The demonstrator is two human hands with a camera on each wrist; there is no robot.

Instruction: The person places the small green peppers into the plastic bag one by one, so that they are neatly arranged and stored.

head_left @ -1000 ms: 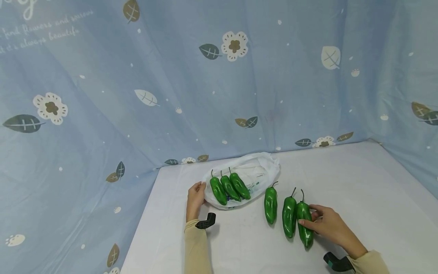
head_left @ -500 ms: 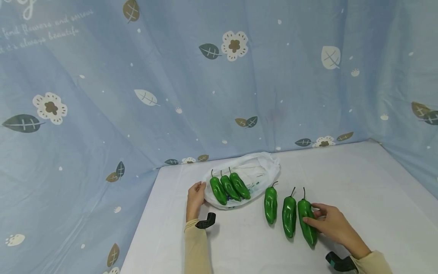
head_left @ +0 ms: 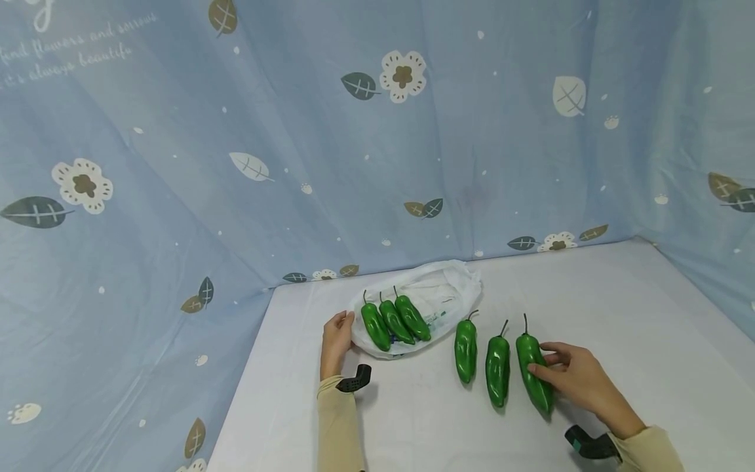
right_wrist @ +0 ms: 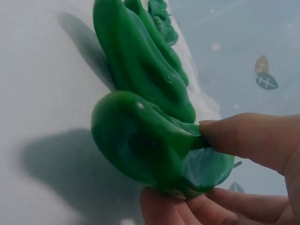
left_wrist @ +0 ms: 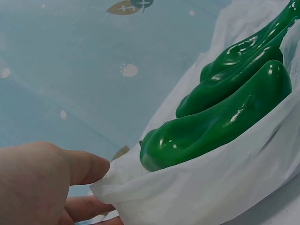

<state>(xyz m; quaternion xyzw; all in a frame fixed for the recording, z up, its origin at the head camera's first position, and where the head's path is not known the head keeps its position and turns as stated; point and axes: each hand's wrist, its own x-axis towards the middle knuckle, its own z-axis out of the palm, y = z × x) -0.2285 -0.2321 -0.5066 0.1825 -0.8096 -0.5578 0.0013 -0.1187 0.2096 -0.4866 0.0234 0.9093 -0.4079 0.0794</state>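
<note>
My right hand (head_left: 580, 377) pinches a glossy green pepper (head_left: 533, 367) between thumb and fingers, its thin stem pointing away. In the right wrist view the thumb (right_wrist: 253, 138) lies on top of that pepper and the other fingers curl beneath it. To its left on the table lie two more green peppers, a middle one (head_left: 498, 370) and a farther one (head_left: 466, 351). My left hand (head_left: 337, 341) pinches the left edge of a white plastic bag (left_wrist: 187, 197). Three green peppers rest side by side on the bag, the nearest pepper (left_wrist: 211, 122) close to the hand.
A white-covered table (head_left: 425, 419) spreads under everything. Behind it and at both sides hangs a blue curtain (head_left: 330, 131) with leaf and flower prints. Black cameras sit on both wrists, one of them the left wrist camera (head_left: 355, 379).
My right hand has shifted slightly right and away from me with its pepper, widening the gap to the middle pepper. My left hand stays at the bag's edge.
</note>
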